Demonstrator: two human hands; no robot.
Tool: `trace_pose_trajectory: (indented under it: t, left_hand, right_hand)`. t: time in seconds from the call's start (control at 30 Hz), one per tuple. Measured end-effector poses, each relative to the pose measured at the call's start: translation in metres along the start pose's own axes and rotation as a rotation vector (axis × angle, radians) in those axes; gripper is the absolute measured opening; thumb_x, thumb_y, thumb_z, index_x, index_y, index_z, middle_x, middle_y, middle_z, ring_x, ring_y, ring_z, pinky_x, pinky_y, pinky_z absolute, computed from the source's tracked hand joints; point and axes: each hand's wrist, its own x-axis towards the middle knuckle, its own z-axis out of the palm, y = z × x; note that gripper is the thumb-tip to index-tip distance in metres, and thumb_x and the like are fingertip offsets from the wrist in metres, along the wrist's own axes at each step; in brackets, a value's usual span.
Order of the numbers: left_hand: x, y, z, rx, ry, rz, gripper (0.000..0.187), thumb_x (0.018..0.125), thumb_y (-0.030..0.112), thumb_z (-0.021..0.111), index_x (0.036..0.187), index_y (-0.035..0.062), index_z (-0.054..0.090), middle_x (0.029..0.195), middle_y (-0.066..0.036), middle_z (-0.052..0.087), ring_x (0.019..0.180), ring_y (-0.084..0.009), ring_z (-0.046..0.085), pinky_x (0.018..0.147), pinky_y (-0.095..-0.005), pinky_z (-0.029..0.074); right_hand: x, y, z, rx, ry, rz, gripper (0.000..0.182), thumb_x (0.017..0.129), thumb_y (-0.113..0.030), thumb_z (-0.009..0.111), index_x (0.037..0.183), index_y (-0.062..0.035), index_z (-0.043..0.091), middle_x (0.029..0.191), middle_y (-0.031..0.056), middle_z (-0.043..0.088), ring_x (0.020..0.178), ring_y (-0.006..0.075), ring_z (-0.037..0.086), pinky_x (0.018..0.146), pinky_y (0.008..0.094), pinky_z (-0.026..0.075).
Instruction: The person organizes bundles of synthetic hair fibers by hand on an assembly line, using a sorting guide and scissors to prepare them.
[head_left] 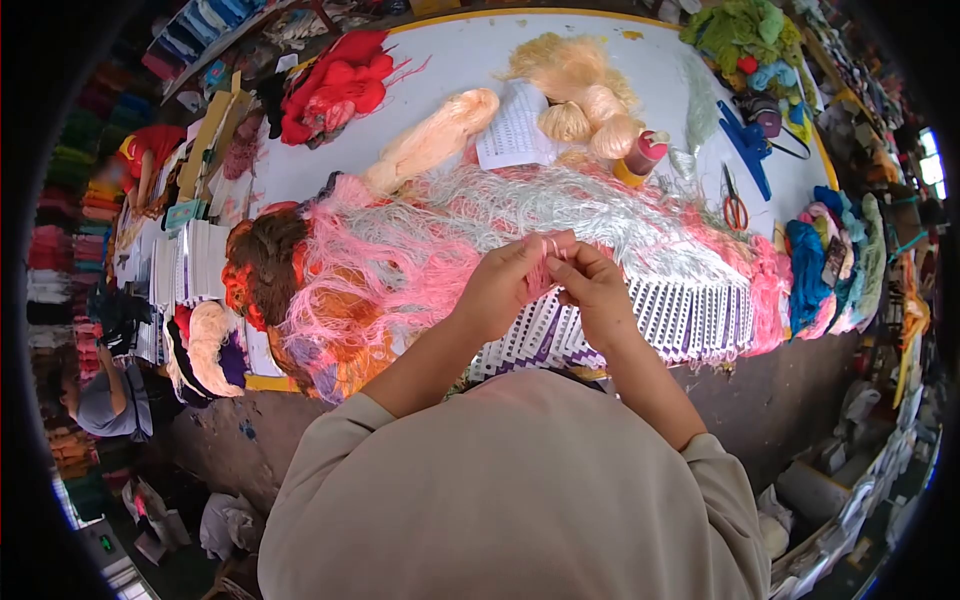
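Observation:
Both hands are raised together over the near part of the table. My left hand [507, 281] is closed around pink thread [541, 277], a small bundle of which shows between the two hands. My right hand [590, 287] pinches the same thread, its fingertips close to those of the left. Below and to the right of them lies a long row of white punched cards [640, 322] with purple marks. Loose pink yarn [385, 260] spreads to the left, and pale grey-white yarn [610, 205] lies behind the hands.
Farther back are red yarn [345, 85], a peach skein [432, 140], a printed sheet [517, 130], a thread cone [643, 160], scissors [735, 207] and a blue tool [745, 145]. Blue skeins [808, 275] hang at the right edge. Two other people are at the left.

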Motion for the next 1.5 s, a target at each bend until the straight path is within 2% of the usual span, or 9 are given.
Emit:
trace_pose_trajectory:
  t: [0.2, 0.6, 0.8, 0.87, 0.93, 1.0, 1.1, 1.17, 1.5]
  left_hand:
    - [0.003, -0.005, -0.001, 0.072, 0.052, 0.004, 0.040, 0.104, 0.023, 0.046, 0.131, -0.0037, 0.054, 0.121, -0.011, 0.061, 0.108, -0.0155, 0.060, 0.092, -0.0306, 0.050]
    - [0.004, -0.005, 0.001, 0.077, 0.086, 0.029, 0.038, 0.104, 0.020, 0.043, 0.131, -0.0044, 0.054, 0.121, -0.012, 0.061, 0.108, -0.0176, 0.062, 0.094, -0.0331, 0.051]
    - [0.006, -0.007, -0.003, 0.043, 0.112, 0.027, 0.038, 0.105, 0.021, 0.040, 0.127, -0.0054, 0.056, 0.121, -0.014, 0.061, 0.109, -0.0198, 0.062, 0.094, -0.0344, 0.051]
    - [0.005, -0.003, -0.002, 0.013, 0.117, 0.031, 0.037, 0.104, 0.024, 0.043, 0.125, -0.0040, 0.057, 0.115, -0.011, 0.063, 0.105, -0.0181, 0.062, 0.094, -0.0325, 0.052]
    - [0.004, 0.003, -0.003, -0.017, 0.122, 0.033, 0.037, 0.104, 0.026, 0.046, 0.123, -0.0026, 0.059, 0.109, -0.009, 0.064, 0.102, -0.0164, 0.062, 0.093, -0.0306, 0.052]
    - [0.004, 0.006, -0.005, -0.087, -0.077, 0.026, 0.039, 0.104, 0.026, 0.044, 0.126, -0.0037, 0.057, 0.109, -0.010, 0.063, 0.101, -0.0180, 0.061, 0.096, -0.0322, 0.050]
    - [0.005, 0.003, -0.005, -0.063, -0.018, -0.021, 0.039, 0.105, 0.023, 0.039, 0.128, -0.0044, 0.055, 0.120, -0.012, 0.061, 0.107, -0.0187, 0.060, 0.094, -0.0346, 0.050]
    - [0.005, 0.000, -0.004, -0.007, 0.009, -0.031, 0.038, 0.105, 0.022, 0.040, 0.129, -0.0044, 0.055, 0.120, -0.011, 0.061, 0.108, -0.0182, 0.060, 0.094, -0.0347, 0.050]
    - [0.007, -0.002, -0.007, -0.030, 0.019, -0.019, 0.035, 0.104, 0.017, 0.042, 0.127, -0.0048, 0.056, 0.122, -0.013, 0.061, 0.111, -0.0186, 0.061, 0.095, -0.0359, 0.052]
  right_hand:
    - [0.002, 0.003, -0.002, -0.010, 0.026, -0.004, 0.010, 0.091, -0.013, 0.066, 0.099, -0.0070, 0.068, 0.079, -0.0043, 0.059, 0.068, 0.0028, 0.051, 0.061, 0.0189, 0.041]
    - [0.004, 0.007, -0.002, -0.047, -0.001, -0.060, 0.008, 0.092, -0.013, 0.065, 0.096, -0.0060, 0.065, 0.083, -0.0023, 0.062, 0.071, 0.0044, 0.054, 0.063, 0.0212, 0.045]
    - [0.004, 0.005, -0.001, -0.008, 0.021, -0.048, 0.008, 0.093, -0.014, 0.063, 0.095, -0.0066, 0.067, 0.078, -0.0049, 0.059, 0.066, 0.0033, 0.049, 0.060, 0.0207, 0.042]
    - [0.005, 0.004, -0.006, 0.221, 0.006, 0.031, 0.010, 0.094, -0.016, 0.061, 0.095, -0.0064, 0.066, 0.078, -0.0046, 0.058, 0.062, 0.0037, 0.047, 0.058, 0.0213, 0.042]
    - [0.007, 0.001, -0.010, 0.261, -0.004, 0.046, 0.009, 0.094, -0.014, 0.061, 0.096, -0.0068, 0.065, 0.080, -0.0028, 0.060, 0.061, 0.0041, 0.046, 0.058, 0.0217, 0.042]
    - [0.008, 0.001, -0.012, 0.301, -0.013, 0.060, 0.007, 0.094, -0.013, 0.060, 0.097, -0.0073, 0.063, 0.081, -0.0010, 0.062, 0.060, 0.0044, 0.045, 0.057, 0.0220, 0.042]
    - [0.007, 0.001, -0.011, 0.158, -0.015, 0.080, 0.008, 0.094, -0.014, 0.061, 0.097, -0.0067, 0.064, 0.080, -0.0015, 0.061, 0.062, 0.0038, 0.048, 0.057, 0.0212, 0.042]
    - [0.004, -0.001, -0.005, -0.092, -0.019, 0.014, 0.009, 0.093, -0.014, 0.063, 0.097, -0.0062, 0.066, 0.080, -0.0024, 0.061, 0.065, 0.0037, 0.050, 0.058, 0.0208, 0.042]
    - [0.005, -0.001, -0.010, -0.046, -0.010, 0.021, 0.010, 0.092, -0.015, 0.065, 0.095, -0.0067, 0.067, 0.082, -0.0041, 0.062, 0.071, 0.0034, 0.054, 0.062, 0.0199, 0.044]
